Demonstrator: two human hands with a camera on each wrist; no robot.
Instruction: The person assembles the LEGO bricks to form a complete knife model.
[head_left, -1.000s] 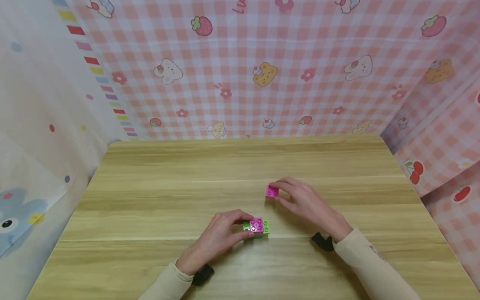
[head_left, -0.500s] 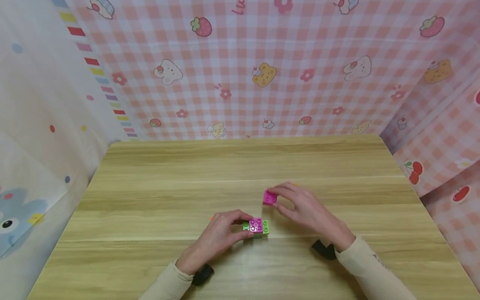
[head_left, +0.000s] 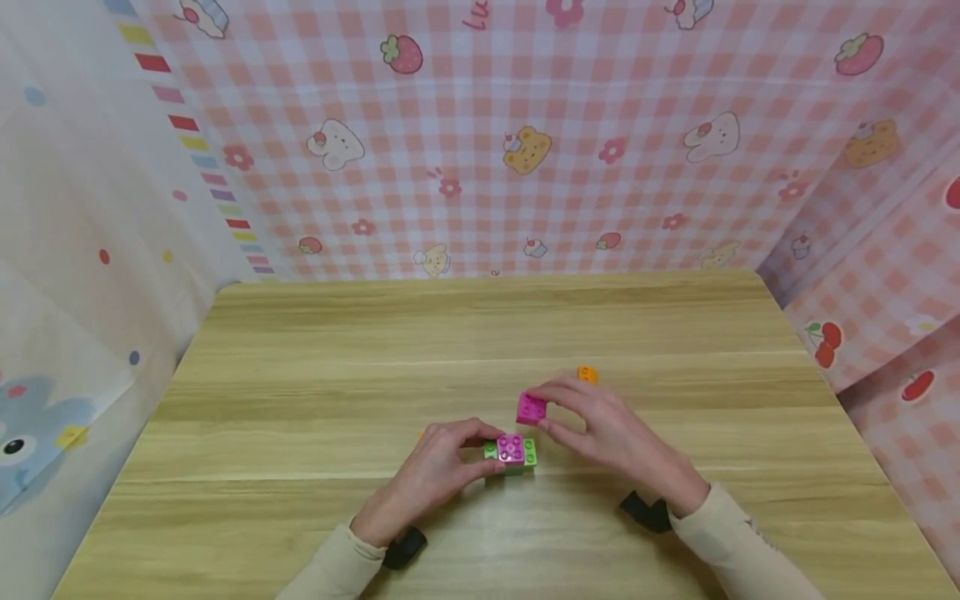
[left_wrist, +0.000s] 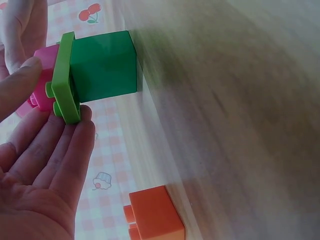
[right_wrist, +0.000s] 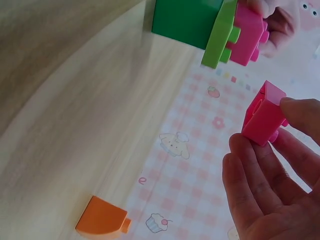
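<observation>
A small stack stands on the table: a dark green block [left_wrist: 104,66] at the bottom, a thin light green plate brick [left_wrist: 63,77] across it, and a pink brick [head_left: 511,449] with studs on top. My left hand [head_left: 442,462] pinches the pink brick between thumb and fingers. Just behind and above the stack, my right hand [head_left: 611,421] holds a second, deeper pink brick [right_wrist: 265,114] by its sides, thumb on one face and fingertips on the other. Its hollow underside shows in the right wrist view, apart from the stack.
One orange brick [head_left: 587,375] with a rounded side lies beyond my right hand. Another orange brick [left_wrist: 156,214] sits by my left hand, mostly hidden in the head view. The wooden table [head_left: 360,333] ends at a pink checked cloth [head_left: 465,108].
My right hand has brought the deeper pink brick left and toward me, nearer the stack. The orange brick behind that hand has come into sight. My left hand stays on the stack.
</observation>
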